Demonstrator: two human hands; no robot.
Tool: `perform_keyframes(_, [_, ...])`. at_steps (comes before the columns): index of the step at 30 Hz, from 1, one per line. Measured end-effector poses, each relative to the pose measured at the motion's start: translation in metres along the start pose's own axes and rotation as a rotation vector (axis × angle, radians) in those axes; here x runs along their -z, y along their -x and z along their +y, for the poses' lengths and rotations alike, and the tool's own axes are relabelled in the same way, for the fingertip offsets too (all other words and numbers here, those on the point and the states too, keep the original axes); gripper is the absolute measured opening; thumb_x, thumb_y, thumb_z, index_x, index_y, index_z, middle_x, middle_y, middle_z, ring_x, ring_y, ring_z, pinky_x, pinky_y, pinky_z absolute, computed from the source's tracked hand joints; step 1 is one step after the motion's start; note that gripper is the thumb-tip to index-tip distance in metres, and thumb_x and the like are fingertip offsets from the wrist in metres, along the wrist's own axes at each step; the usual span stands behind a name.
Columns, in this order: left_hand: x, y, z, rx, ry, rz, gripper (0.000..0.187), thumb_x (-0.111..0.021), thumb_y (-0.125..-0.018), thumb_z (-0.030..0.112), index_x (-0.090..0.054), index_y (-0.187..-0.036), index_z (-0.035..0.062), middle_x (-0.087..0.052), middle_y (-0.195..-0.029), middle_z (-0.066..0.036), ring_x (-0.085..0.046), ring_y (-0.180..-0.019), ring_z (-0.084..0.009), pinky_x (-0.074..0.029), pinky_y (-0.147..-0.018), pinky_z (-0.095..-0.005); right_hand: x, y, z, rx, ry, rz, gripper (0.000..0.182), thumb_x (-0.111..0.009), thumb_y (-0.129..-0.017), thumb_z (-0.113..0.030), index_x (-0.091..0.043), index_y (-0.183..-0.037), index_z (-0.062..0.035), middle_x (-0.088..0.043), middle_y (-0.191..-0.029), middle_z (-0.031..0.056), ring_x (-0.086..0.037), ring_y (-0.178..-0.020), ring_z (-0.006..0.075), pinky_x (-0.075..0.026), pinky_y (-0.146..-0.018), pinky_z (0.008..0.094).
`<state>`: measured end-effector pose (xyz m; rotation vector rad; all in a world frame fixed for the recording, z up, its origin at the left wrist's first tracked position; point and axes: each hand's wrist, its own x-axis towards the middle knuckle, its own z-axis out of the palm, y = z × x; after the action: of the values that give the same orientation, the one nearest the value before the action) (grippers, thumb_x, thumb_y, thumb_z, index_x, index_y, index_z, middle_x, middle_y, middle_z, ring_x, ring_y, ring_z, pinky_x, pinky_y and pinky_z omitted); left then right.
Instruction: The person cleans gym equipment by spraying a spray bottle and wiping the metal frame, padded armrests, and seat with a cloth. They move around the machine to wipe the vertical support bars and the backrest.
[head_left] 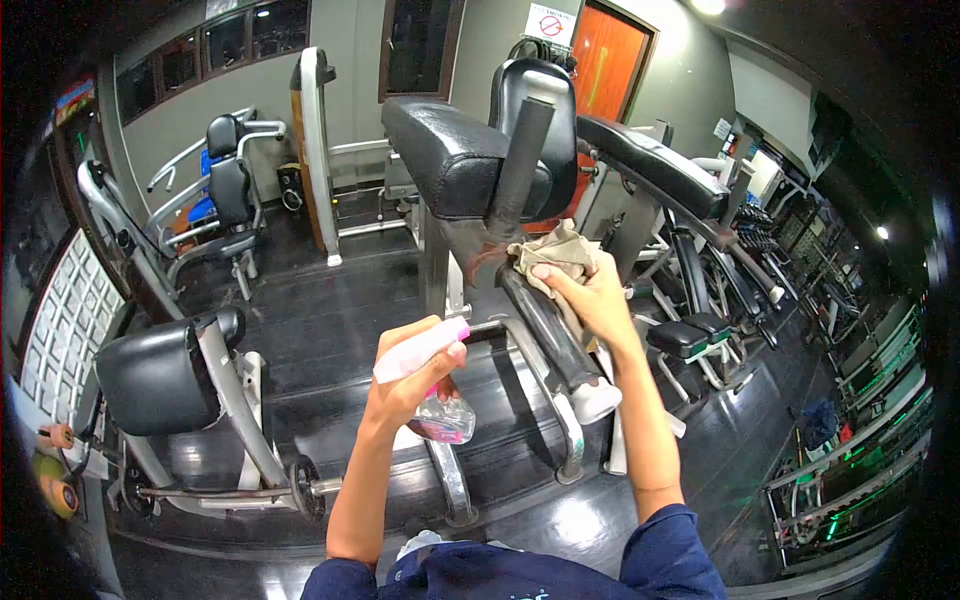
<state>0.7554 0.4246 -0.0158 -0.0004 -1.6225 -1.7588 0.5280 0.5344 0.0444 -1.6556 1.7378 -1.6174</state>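
My left hand [405, 385] is wrapped round a spray bottle [445, 418] with a pink and white top and a clear lower part holding pinkish liquid. My right hand [592, 292] grips a crumpled beige cloth [556, 252], which lies against the upper part of a black padded bar [548, 325] on a gym machine. The bar slants down to a white rounded end [596, 400]. Just above the cloth rises a dark upright post [523, 165], beside a thick black pad [445, 155].
A machine with a black pad [160, 378] stands at the lower left, a seated machine [230, 192] behind it. Metal frame legs [452, 480] rest on the dark floor below my hands. On the right are a long black pad [650, 165] and a bench [680, 338].
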Motion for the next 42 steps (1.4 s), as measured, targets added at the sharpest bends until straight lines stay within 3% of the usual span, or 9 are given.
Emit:
perform_keyframes(9, [-0.041,0.015,-0.008,0.104,-0.093,0.056,0.026,-0.076,-0.087,0.020,-0.061,-0.085,-0.0005,-0.058,-0.069,-0.002,-0.060,-0.054,-0.0093,-0.051,-0.049,-0.0237,0.011,0.082,0.005,0.031,-0.416,0.069,0.038,-0.082,-0.071,-0.010,-0.063,-0.103,-0.0014,-0.064,-0.104,0.0097,-0.062,-0.095,0.0204,-0.049,-0.087,0.0337])
perform_keyframes(11, [-0.046,0.018,-0.009,0.061,-0.134,0.036,0.026,-0.077,-0.087,0.020,-0.061,-0.084,-0.0006,-0.059,-0.070,-0.002,-0.060,-0.054,-0.0091,-0.051,-0.049,-0.0238,0.014,0.083,0.031,0.353,-0.478,-0.058,0.045,-0.084,-0.067,-0.006,-0.060,-0.106,-0.0026,-0.062,-0.101,0.0121,-0.061,-0.088,0.0249,-0.050,-0.081,0.0382])
perform_keyframes(14, [-0.054,0.023,-0.007,0.026,-0.132,0.067,0.023,-0.075,-0.088,0.017,-0.062,-0.084,-0.0013,-0.060,-0.071,-0.003,-0.060,-0.053,-0.0088,-0.050,-0.048,-0.0232,0.013,0.079,0.010,0.101,-0.418,0.030,0.043,-0.084,-0.066,-0.007,-0.063,-0.103,-0.0001,-0.066,-0.101,0.0125,-0.063,-0.098,0.0225,-0.050,-0.087,0.0356])
perform_keyframes(17, [-0.060,0.028,0.001,-0.024,-0.066,0.123,0.021,-0.072,-0.090,0.015,-0.063,-0.084,-0.0028,-0.060,-0.071,-0.004,-0.059,-0.051,-0.0090,-0.050,-0.048,-0.0230,0.017,0.035,-0.016,0.184,-0.125,-0.125,0.026,-0.077,-0.079,-0.014,-0.071,-0.102,-0.0037,-0.072,-0.093,0.0062,-0.066,-0.082,0.0127,-0.052,-0.077,0.0290])
perform_keyframes(26, [-0.064,0.046,0.023,-0.052,-0.124,0.291,0.018,-0.064,-0.088,0.010,-0.063,-0.079,-0.0062,-0.058,-0.073,-0.008,-0.055,-0.046,-0.0112,-0.052,-0.048,-0.0264,-0.010,-0.031,-0.108,0.335,0.969,-0.816,0.035,-0.071,-0.073,-0.029,-0.072,-0.093,0.0004,-0.069,-0.081,0.0227,-0.069,-0.077,0.0358,-0.056,-0.073,0.0400])
perform_keyframes(31, [-0.067,0.057,0.029,-0.061,-0.134,0.319,0.018,-0.064,-0.087,0.009,-0.064,-0.079,-0.0063,-0.057,-0.073,-0.008,-0.055,-0.046,-0.0115,-0.052,-0.047,-0.0269,-0.002,-0.004,-0.123,0.383,0.952,-1.012,0.036,-0.072,-0.072,-0.030,-0.072,-0.089,0.0018,-0.067,-0.075,0.0232,-0.068,-0.071,0.0369,-0.054,-0.068,0.0416])
perform_keyframes(33, [-0.069,0.060,0.031,-0.055,-0.108,0.327,0.018,-0.065,-0.087,0.010,-0.064,-0.079,-0.0066,-0.057,-0.074,-0.008,-0.055,-0.046,-0.0119,-0.051,-0.047,-0.0269,0.015,0.004,-0.112,0.581,0.688,-0.844,0.035,-0.075,-0.071,-0.027,-0.071,-0.091,0.0014,-0.068,-0.081,0.0206,-0.067,-0.076,0.0348,-0.053,-0.070,0.0380])
perform_keyframes(35, [-0.075,0.059,0.033,-0.058,-0.140,0.340,0.020,-0.064,-0.087,0.014,-0.062,-0.080,-0.0044,-0.058,-0.073,-0.008,-0.053,-0.044,-0.0124,-0.051,-0.046,-0.0281,0.025,0.006,-0.102,0.381,0.588,-0.930,0.031,-0.078,-0.071,-0.020,-0.069,-0.093,0.0007,-0.067,-0.082,0.0164,-0.066,-0.080,0.0309,-0.051,-0.074,0.0352])
perform_keyframes(42, [-0.094,0.050,0.035,-0.126,-0.194,0.287,0.020,-0.066,-0.086,0.011,-0.066,-0.087,-0.0090,-0.065,-0.089,-0.015,-0.057,-0.047,-0.0121,-0.051,-0.047,-0.0246,-0.015,0.094,-0.010,0.191,-0.491,0.124,0.030,-0.069,-0.089,-0.022,-0.062,-0.109,-0.0004,-0.062,-0.103,0.0054,-0.059,-0.095,0.0139,-0.045,-0.087,0.0290])
